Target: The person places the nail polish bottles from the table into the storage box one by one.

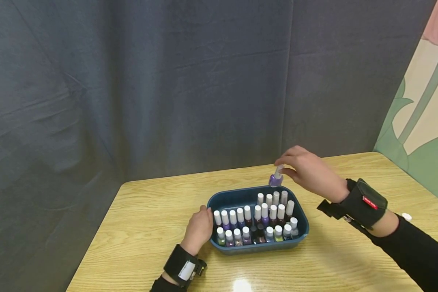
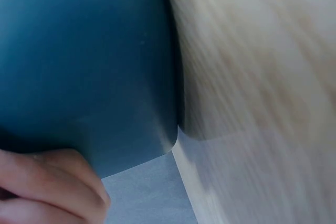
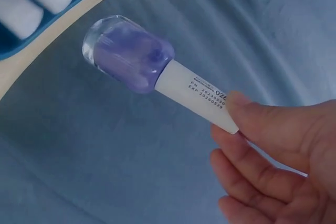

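Note:
My right hand (image 1: 310, 172) pinches a nail polish bottle (image 1: 275, 180) by the tip of its white cap, above the far rim of a dark blue bin (image 1: 304, 227). Purple polish fills the clear glass of that bottle, and small print shows on the cap (image 3: 197, 95) in the right wrist view. At the bin's left end, my left hand (image 1: 199, 228) holds the rim. Curled fingers (image 2: 58, 182) lie against the bin's wall (image 2: 100, 77) in the left wrist view; the thumb is hidden there. Inside the bin, white-capped nail polish bottles (image 1: 265, 215) stand in rows.
The bin rests on a light wood-grain table (image 1: 149, 227). Behind the table hangs a grey-blue curtain (image 1: 204, 89). A small white object (image 1: 406, 216) lies on the right, beyond my right forearm. A wall with a painted flower (image 1: 423, 101) stands at the far right.

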Tool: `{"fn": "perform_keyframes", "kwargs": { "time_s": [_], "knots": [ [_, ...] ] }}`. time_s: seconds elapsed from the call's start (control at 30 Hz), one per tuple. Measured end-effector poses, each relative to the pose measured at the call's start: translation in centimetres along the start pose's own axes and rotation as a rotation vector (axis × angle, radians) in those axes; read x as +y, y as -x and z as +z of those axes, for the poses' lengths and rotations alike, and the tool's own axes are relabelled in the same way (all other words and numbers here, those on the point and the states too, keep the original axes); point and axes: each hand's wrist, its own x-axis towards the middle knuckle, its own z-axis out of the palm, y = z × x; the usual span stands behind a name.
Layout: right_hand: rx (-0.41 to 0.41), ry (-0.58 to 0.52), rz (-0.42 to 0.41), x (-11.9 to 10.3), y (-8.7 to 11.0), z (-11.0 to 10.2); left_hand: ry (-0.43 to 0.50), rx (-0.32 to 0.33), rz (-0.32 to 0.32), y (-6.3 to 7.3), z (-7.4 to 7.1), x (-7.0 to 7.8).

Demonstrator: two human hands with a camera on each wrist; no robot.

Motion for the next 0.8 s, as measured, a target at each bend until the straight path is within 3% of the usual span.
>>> {"fn": "perform_keyframes", "kwargs": {
  "time_s": [0.4,0.6,0.8],
  "knots": [
    [-0.004,-0.039,-0.206,-2.5,-2.4,3.2,0.015,-0.008,-0.004,0.1,-0.1,0.2],
    [-0.103,-0.011,-0.256,-3.2,-3.1,4.4,0.017,-0.006,0.004,0.1,-0.1,0.4],
    [-0.255,-0.010,-0.333,-3.0,-3.5,5.1,0.026,-0.012,-0.011,0.0,0.0,0.4]
  ]
}}
